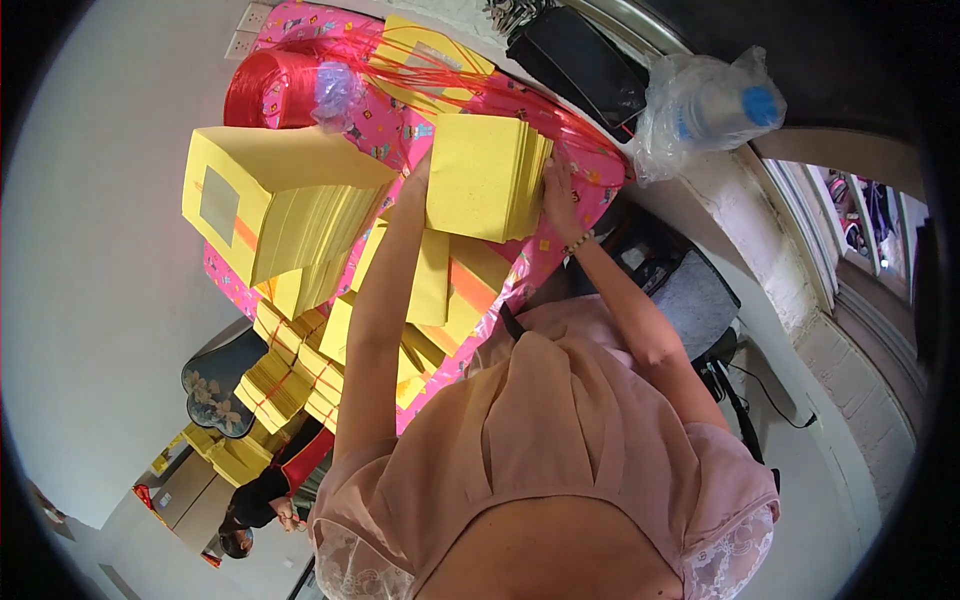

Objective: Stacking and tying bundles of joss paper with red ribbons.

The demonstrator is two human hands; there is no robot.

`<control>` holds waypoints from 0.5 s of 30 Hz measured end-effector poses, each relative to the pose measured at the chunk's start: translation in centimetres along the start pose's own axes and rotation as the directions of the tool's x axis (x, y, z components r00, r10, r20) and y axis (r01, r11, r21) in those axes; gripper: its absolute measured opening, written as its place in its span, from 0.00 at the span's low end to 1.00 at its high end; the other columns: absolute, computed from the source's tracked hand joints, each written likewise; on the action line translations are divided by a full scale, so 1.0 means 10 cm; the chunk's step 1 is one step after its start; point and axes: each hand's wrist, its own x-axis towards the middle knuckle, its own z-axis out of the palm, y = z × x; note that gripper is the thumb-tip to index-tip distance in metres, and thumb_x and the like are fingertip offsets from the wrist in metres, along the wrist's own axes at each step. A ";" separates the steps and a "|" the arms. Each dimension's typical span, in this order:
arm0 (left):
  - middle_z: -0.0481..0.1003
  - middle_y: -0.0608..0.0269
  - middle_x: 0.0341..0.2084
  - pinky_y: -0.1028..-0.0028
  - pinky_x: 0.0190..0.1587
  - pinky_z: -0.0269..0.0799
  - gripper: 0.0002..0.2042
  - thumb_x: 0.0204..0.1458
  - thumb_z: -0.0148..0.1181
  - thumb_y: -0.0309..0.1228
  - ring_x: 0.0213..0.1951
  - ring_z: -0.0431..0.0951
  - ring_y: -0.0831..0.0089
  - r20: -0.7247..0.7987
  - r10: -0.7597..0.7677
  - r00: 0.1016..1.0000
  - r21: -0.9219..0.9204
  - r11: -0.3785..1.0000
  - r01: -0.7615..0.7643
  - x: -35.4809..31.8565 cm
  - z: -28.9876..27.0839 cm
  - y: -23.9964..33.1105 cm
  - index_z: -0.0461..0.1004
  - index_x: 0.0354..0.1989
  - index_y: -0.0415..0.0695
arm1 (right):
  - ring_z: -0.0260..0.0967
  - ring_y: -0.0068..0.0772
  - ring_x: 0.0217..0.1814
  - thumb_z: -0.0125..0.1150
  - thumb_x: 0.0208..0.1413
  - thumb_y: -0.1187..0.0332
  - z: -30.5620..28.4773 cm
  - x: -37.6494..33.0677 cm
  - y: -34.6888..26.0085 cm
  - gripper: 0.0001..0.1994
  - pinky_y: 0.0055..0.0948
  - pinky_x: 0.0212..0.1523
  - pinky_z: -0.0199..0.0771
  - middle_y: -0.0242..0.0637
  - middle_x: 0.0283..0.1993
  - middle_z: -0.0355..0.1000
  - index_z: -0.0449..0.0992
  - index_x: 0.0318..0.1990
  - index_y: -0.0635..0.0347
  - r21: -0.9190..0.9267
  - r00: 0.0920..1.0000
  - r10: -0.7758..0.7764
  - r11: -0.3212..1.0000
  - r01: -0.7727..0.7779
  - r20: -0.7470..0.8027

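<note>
over a pink patterned tabletop [405, 130], the left hand [418, 178] and right hand [560, 200] clamp a stack of yellow paper [485, 175] by its two ends, fingers closed on the edges, a squeeze best kept even so the sheets stay square.

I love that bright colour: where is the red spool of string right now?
In the head view, the red spool of string lies at the table's far left end, just above the tall yellow paper stack.

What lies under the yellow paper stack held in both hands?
Under the held stack lie more yellow sheets with an orange stripe on a pink patterned cloth. Left hand and right hand grip its sides. The cloth directly beneath is covered.
</note>
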 end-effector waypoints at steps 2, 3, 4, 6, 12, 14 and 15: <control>0.70 0.51 0.58 0.61 0.54 0.72 0.43 0.51 0.43 0.70 0.55 0.74 0.61 0.007 0.001 1.000 0.003 1.000 -0.001 0.07 0.04 0.03 0.64 0.64 0.45 | 0.37 0.50 0.77 0.32 0.69 0.52 0.01 -0.04 -0.01 0.30 0.41 0.74 0.31 0.52 0.73 0.48 0.51 0.70 0.64 0.003 1.000 -0.023 1.000 0.023 -0.001; 0.70 0.51 0.58 0.61 0.54 0.72 0.43 0.51 0.43 0.70 0.55 0.74 0.61 0.012 -0.001 1.000 0.006 1.000 0.001 0.11 0.06 0.08 0.64 0.64 0.45 | 0.37 0.50 0.77 0.32 0.69 0.52 0.02 -0.04 -0.02 0.30 0.41 0.74 0.31 0.52 0.73 0.48 0.51 0.70 0.64 0.003 1.000 -0.028 1.000 0.028 -0.004; 0.70 0.51 0.58 0.61 0.54 0.72 0.43 0.52 0.43 0.70 0.55 0.74 0.61 0.017 -0.003 1.000 0.010 1.000 0.003 -0.05 0.01 -0.03 0.64 0.64 0.45 | 0.37 0.51 0.77 0.32 0.69 0.52 0.04 -0.04 -0.02 0.30 0.42 0.74 0.31 0.52 0.73 0.48 0.50 0.70 0.63 0.000 1.000 -0.015 1.000 0.015 -0.010; 0.70 0.51 0.58 0.61 0.54 0.72 0.43 0.52 0.43 0.70 0.55 0.74 0.61 0.029 -0.011 1.000 0.019 1.000 0.010 0.06 0.09 0.01 0.64 0.64 0.45 | 0.37 0.52 0.77 0.30 0.69 0.51 0.06 -0.04 -0.03 0.30 0.43 0.74 0.32 0.52 0.73 0.47 0.50 0.71 0.61 -0.005 1.000 0.012 1.000 -0.012 -0.028; 0.70 0.51 0.58 0.61 0.54 0.72 0.43 0.52 0.43 0.70 0.55 0.74 0.61 0.057 -0.037 0.998 0.043 0.998 0.035 -0.08 0.16 -0.11 0.64 0.64 0.45 | 0.36 0.55 0.76 0.27 0.68 0.49 0.19 -0.06 -0.06 0.30 0.47 0.73 0.32 0.52 0.74 0.44 0.48 0.72 0.53 -0.017 0.992 0.099 0.995 -0.101 -0.072; 0.70 0.51 0.58 0.61 0.54 0.72 0.43 0.52 0.43 0.69 0.55 0.74 0.61 0.060 -0.042 0.997 0.046 0.998 0.039 -0.07 0.18 -0.10 0.64 0.64 0.45 | 0.36 0.57 0.76 0.25 0.68 0.48 0.22 -0.06 -0.07 0.30 0.48 0.73 0.32 0.52 0.74 0.44 0.47 0.73 0.51 -0.020 0.989 0.127 0.991 -0.129 -0.079; 0.70 0.51 0.58 0.61 0.54 0.72 0.43 0.52 0.43 0.69 0.55 0.74 0.61 0.063 -0.047 0.997 0.048 0.998 0.044 -0.08 0.18 -0.10 0.64 0.64 0.45 | 0.36 0.57 0.76 0.25 0.68 0.48 0.22 -0.05 -0.08 0.30 0.48 0.73 0.32 0.52 0.74 0.44 0.47 0.73 0.51 -0.021 0.989 0.126 0.992 -0.128 -0.081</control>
